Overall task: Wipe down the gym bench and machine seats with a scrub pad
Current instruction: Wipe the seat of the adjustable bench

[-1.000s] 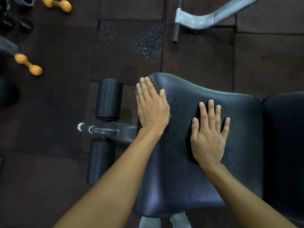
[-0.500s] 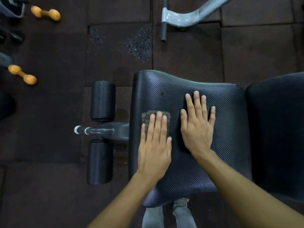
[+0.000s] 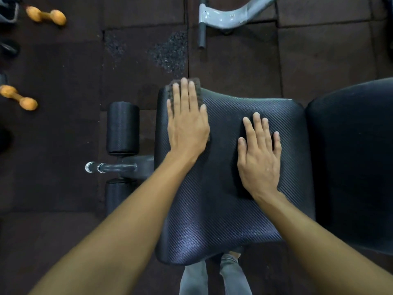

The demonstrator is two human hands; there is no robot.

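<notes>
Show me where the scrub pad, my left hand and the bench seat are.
scrub pad (image 3: 197,87): head view, exposed far corner.
left hand (image 3: 187,128): head view, back of hand.
bench seat (image 3: 223,209): head view, bare textured top.

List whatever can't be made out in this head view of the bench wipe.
Head view only:
scrub pad: mostly under the left hand; only its far edge shows.
bench seat: surface beneath the right hand hidden.
lower foam roller: partly behind the left forearm.
second pad: cut off by the right edge.
grey frame: cut off by the top edge.
</notes>
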